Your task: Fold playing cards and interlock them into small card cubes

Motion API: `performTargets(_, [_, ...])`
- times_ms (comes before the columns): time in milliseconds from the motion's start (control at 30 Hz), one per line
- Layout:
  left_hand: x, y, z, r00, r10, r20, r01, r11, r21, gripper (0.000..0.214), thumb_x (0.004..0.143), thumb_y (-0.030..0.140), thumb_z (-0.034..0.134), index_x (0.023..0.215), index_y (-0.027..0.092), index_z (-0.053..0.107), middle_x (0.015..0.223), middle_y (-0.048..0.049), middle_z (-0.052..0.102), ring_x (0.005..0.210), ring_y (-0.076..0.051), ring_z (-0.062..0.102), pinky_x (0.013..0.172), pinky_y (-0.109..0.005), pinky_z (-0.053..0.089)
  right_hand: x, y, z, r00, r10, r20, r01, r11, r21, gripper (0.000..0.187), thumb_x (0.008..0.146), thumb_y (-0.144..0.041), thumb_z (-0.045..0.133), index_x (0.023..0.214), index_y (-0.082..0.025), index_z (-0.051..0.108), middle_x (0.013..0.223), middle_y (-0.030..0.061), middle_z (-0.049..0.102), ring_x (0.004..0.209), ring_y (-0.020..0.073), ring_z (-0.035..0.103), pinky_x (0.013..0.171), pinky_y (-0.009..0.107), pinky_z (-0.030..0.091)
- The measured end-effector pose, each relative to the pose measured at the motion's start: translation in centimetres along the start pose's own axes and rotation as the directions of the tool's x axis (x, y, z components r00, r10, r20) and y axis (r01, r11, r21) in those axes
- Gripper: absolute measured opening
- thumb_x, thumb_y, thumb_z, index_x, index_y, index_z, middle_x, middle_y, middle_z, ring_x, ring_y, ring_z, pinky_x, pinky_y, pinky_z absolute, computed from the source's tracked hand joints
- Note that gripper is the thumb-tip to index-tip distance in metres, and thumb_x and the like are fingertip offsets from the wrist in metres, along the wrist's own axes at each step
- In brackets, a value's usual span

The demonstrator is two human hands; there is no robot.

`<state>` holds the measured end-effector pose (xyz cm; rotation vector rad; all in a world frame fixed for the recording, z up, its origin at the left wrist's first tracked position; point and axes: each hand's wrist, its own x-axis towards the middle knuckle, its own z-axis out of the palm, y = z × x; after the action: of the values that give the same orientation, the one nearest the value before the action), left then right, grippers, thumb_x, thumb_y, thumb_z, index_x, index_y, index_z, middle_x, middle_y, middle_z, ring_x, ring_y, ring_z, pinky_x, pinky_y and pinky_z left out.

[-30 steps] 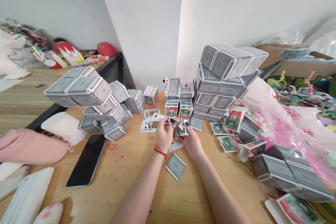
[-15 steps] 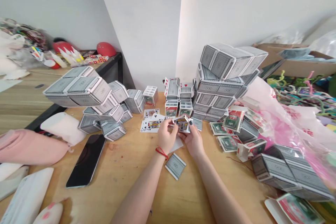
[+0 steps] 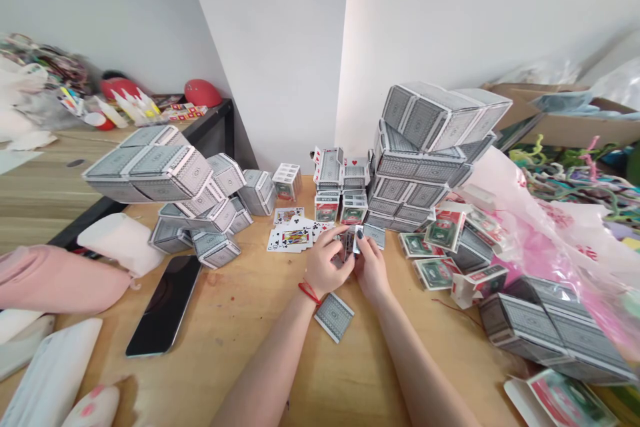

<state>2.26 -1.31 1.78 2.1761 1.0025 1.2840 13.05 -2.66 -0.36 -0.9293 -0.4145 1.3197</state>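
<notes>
Both hands meet over the middle of the table around a folded playing card. My left hand, with a red string at the wrist, has its fingers curled about the card's left side. My right hand pinches the right side, thumb up against a white folded edge. Just below the left wrist lies a face-down grey card with folded-looking edges. Face-up cards overlap on the table to the left of the hands. Behind the right hand another grey card lies flat.
Stacks of card-built blocks stand at the left and right. Card boxes lie to the right, beside pink plastic wrapping. A black phone rests on the left. Two card boxes stand ahead under folded cards.
The card between my hands has turned from a wide, face-showing position to a narrower, more upright one. My left hand has shifted slightly right and its fingers have curled in.
</notes>
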Motion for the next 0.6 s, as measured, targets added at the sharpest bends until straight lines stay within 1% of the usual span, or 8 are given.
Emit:
performTargets(167, [0.0,0.2,0.2,0.998,0.041,0.050,-0.039,0.999,-0.031,0.014,0.066,0.015,0.054,0.056,0.018,0.045,0.108,-0.0074,0.055,0.103,-0.020,0.049,0.086,-0.036,0.043,0.3,0.4,-0.4,0.999,-0.019,-0.044,0.017,0.998,-0.062,0.027,0.060,-0.040,0.068,0.072,-0.020,0.054,0.060,-0.0058,0.054,0.054,0.0107,0.051,0.054,0.023,0.042])
performTargets(267, [0.0,0.1,0.4,0.999,0.011,0.051,-0.009,1.000,-0.029,0.016,0.067,0.018,0.056,0.056,0.018,0.044,0.104,-0.0074,0.055,0.099,-0.020,0.050,0.084,-0.036,0.043,0.4,0.5,-0.6,0.996,-0.048,-0.071,0.041,0.994,-0.097,0.028,0.060,-0.041,0.068,0.070,-0.020,0.054,0.059,-0.0059,0.054,0.054,0.0105,0.051,0.054,0.024,0.041])
performTargets(333, [-0.1,0.0,0.4,0.999,-0.025,0.037,0.027,0.999,-0.033,0.016,0.067,0.021,0.057,0.059,0.018,0.044,0.101,-0.0075,0.055,0.099,-0.020,0.050,0.084,-0.036,0.043,0.3,0.4,-0.5,0.994,-0.069,-0.084,0.061,0.994,-0.089,0.027,0.060,-0.041,0.068,0.069,-0.020,0.054,0.059,-0.0057,0.055,0.053,0.0104,0.051,0.054,0.023,0.041])
performTargets(400, [-0.2,-0.2,0.4,0.997,-0.071,0.018,0.072,0.996,-0.046,0.018,0.067,0.025,0.060,0.063,0.019,0.044,0.097,-0.0075,0.055,0.102,-0.021,0.049,0.085,-0.037,0.042,0.2,0.2,-0.3,0.995,-0.052,-0.080,0.047,0.997,-0.065,0.026,0.061,-0.041,0.067,0.069,-0.020,0.053,0.062,-0.0047,0.057,0.054,0.0112,0.052,0.053,0.024,0.042])
performTargets(467, [-0.3,-0.4,0.5,0.992,-0.129,0.000,0.129,0.989,-0.076,0.021,0.066,0.030,0.062,0.070,0.019,0.044,0.094,-0.0072,0.054,0.102,-0.022,0.049,0.084,-0.037,0.042,0.1,-0.2,-0.1,0.999,-0.002,-0.054,0.000,0.999,-0.037,0.026,0.063,-0.042,0.065,0.071,-0.021,0.054,0.068,-0.0026,0.061,0.056,0.0131,0.055,0.053,0.025,0.043])
performTargets(533, [-0.4,-0.7,0.6,0.981,-0.192,-0.018,0.189,0.974,-0.122,0.029,0.065,0.034,0.064,0.081,0.019,0.045,0.094,-0.0070,0.054,0.097,-0.021,0.051,0.081,-0.035,0.044,0.0,-0.4,0.1,0.999,0.026,-0.030,-0.026,0.999,-0.018,0.026,0.064,-0.043,0.065,0.074,-0.021,0.054,0.073,-0.0008,0.063,0.058,0.0145,0.056,0.052,0.026,0.043])
performTargets(600, [-0.5,-0.9,0.8,0.971,-0.237,-0.030,0.228,0.959,-0.171,0.041,0.065,0.035,0.065,0.094,0.018,0.043,0.096,-0.0075,0.053,0.092,-0.019,0.053,0.078,-0.033,0.045,0.0,-0.4,0.2,0.999,0.018,-0.027,-0.019,1.000,-0.010,0.026,0.063,-0.041,0.066,0.074,-0.021,0.055,0.073,-0.0008,0.062,0.061,0.0146,0.056,0.051,0.025,0.043])
